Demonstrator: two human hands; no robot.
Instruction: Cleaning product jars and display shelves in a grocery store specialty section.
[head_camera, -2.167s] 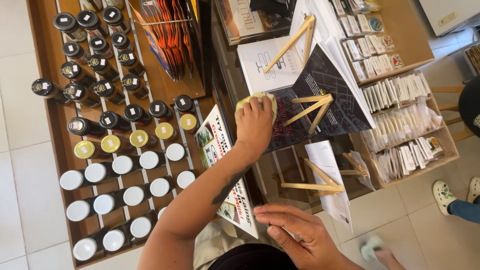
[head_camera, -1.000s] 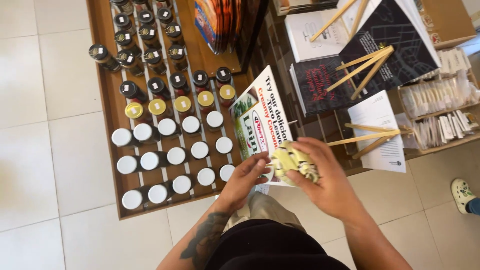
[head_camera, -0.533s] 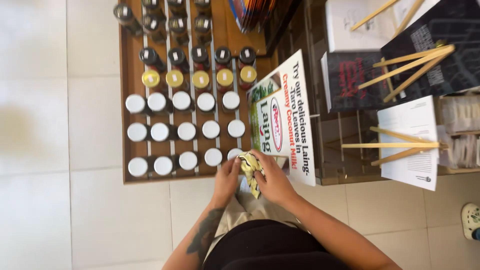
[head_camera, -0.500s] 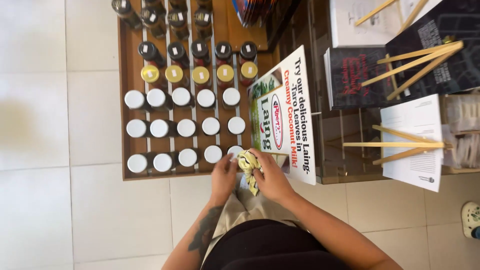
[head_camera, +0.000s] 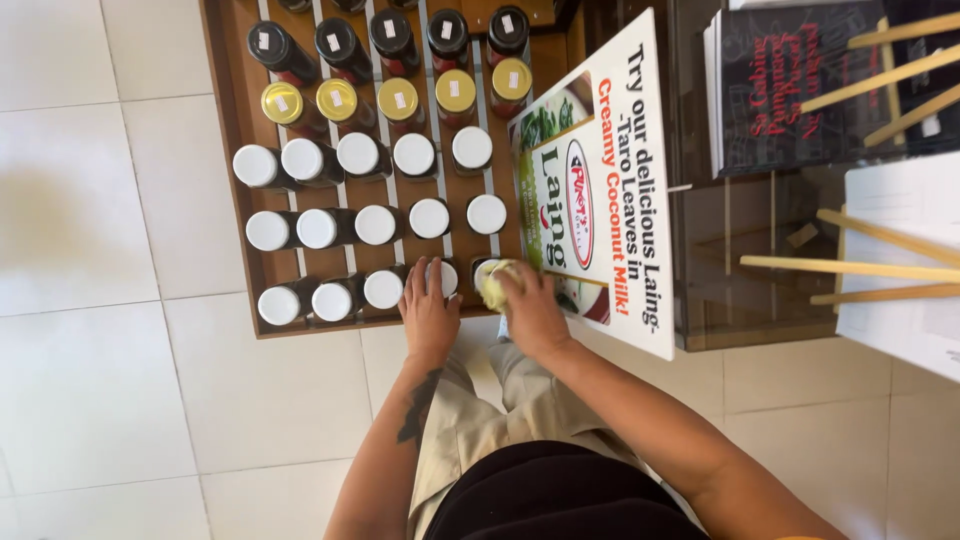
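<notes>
Pale floor tiles (head_camera: 90, 400) are surrounding a brown wooden rack (head_camera: 228, 160) that we're looking straight down on. We're pressing a yellow-green cloth (head_camera: 497, 279) onto the last jar in the front row, at the rack's right end, right beside the printed sign (head_camera: 610, 180). Our right hand (head_camera: 530, 310) is bunching the cloth, grip closed round it, cloth lying just ahead of the knuckles. Our left hand (head_camera: 428, 312) is resting fingers-down over the neighbouring white-capped jar (head_camera: 441, 277); we can't tell whether that grip is clamping it. Both hands are sitting near each other at the front edge, jar axes upright, white-capped jars (head_camera: 375, 224) running leftward and away, gold-capped jars (head_camera: 398, 99) beyond.
</notes>
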